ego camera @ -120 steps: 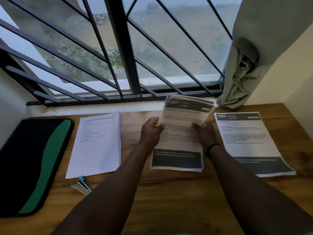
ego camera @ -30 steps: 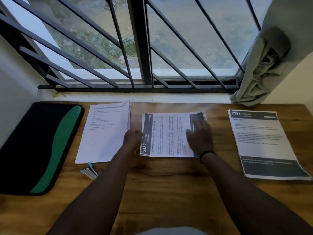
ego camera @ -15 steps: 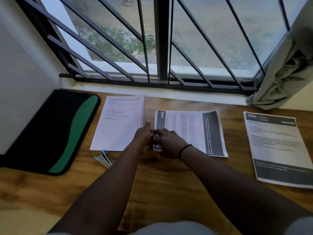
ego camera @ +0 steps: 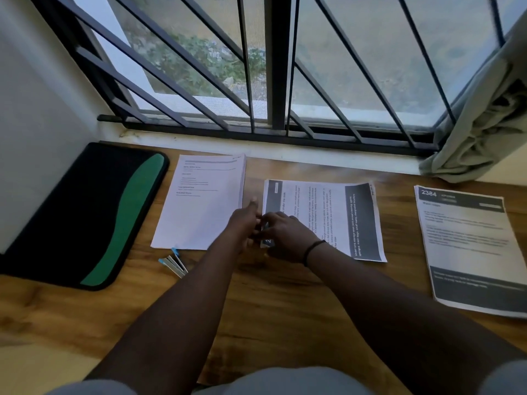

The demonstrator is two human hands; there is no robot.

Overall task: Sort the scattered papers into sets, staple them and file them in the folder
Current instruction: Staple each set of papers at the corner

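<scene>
Both hands meet at the near-left corner of the middle set [ego camera: 322,218], turned sideways on the desk [ego camera: 271,303]. Left hand [ego camera: 244,223] and right hand [ego camera: 281,233] fingers curl onto that corner; exact grip unclear. White set [ego camera: 199,203] just left, folder [ego camera: 82,215] far left, staple strips [ego camera: 174,262] near.

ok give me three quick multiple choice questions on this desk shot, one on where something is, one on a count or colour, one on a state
1. Where is the folder?
A. desk's far left
B. far right
C. on the sill

2. How many paper sets lie on the desk?
A. one
B. three
C. five

3. How does the middle set lie?
A. turned sideways
B. upright
C. rolled up

Answers:
1 A, it lies left of the white set.
2 B, white, middle and the 2384 set.
3 A, its text runs sideways; the left hand and right hand meet at its corner.
</scene>
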